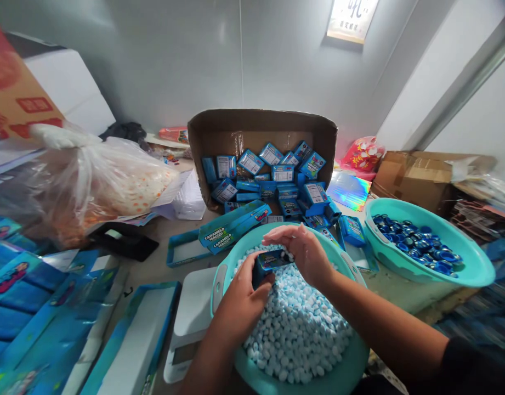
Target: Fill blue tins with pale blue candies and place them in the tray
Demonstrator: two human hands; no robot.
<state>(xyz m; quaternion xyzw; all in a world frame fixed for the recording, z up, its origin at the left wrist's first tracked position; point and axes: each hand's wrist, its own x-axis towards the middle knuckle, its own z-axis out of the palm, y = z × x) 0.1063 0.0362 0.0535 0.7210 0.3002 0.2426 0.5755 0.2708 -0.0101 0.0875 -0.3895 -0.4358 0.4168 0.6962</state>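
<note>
A teal basin [346, 373] in front of me is heaped with small white and pale blue candies [297, 329]. Above the heap, my left hand [239, 304] is closed round a small blue candy box [272, 259]. My right hand [304, 249] arches over the top of the same box, fingers curled and touching it. Behind the basin a brown cardboard carton [236, 129] lies on its side, filled with several small blue boxes [283, 175].
A second teal basin [470, 269] at the right holds dark blue caps. A white scale [192, 318] sits under the near basin. Flat blue display cartons [50, 323] lie at the left, beside a bulging clear plastic bag [104, 181]. More cardboard boxes [416, 175] stand at the right.
</note>
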